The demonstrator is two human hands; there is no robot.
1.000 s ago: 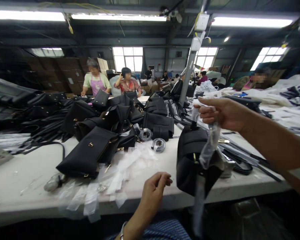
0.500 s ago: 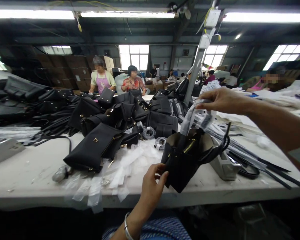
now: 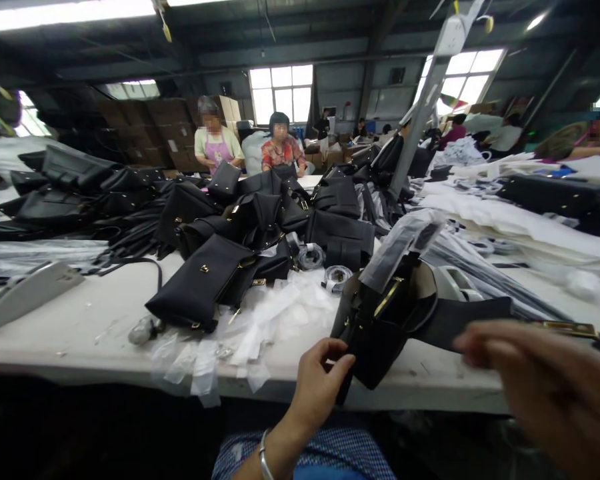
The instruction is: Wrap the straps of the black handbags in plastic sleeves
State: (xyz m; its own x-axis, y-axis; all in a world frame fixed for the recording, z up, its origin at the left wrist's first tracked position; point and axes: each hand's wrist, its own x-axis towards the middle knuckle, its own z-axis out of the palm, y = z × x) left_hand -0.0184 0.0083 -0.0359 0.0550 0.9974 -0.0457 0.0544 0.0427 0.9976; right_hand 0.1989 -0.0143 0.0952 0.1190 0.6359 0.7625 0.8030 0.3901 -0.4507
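Observation:
A black handbag (image 3: 375,353) stands at the table's front edge, its top gaping and a gold zipper showing inside. My left hand (image 3: 320,380), with a bangle on the wrist, pinches the bag's near left side between thumb and fingers. Clear plastic film covers the bag's handle (image 3: 403,243), which rises above the opening. From the bag's right side a black flap (image 3: 465,320) spreads outward. My right hand (image 3: 530,380) is smeared by motion just below that flap; whether it touches or holds anything cannot be made out.
Black bags (image 3: 200,277) are heaped across the table (image 3: 105,313). Scraps of clear plastic (image 3: 265,327) lie left of my bag, near coiled wrapped straps (image 3: 337,277). A grey tape dispenser (image 3: 455,283) sits behind the bag; a metal post (image 3: 420,127) rises beyond. Two people stand across the table.
My right hand has let go of the wrapped handle and moved down to the right. The flap now spreads rightward. My left hand keeps its hold, and the view has shifted.

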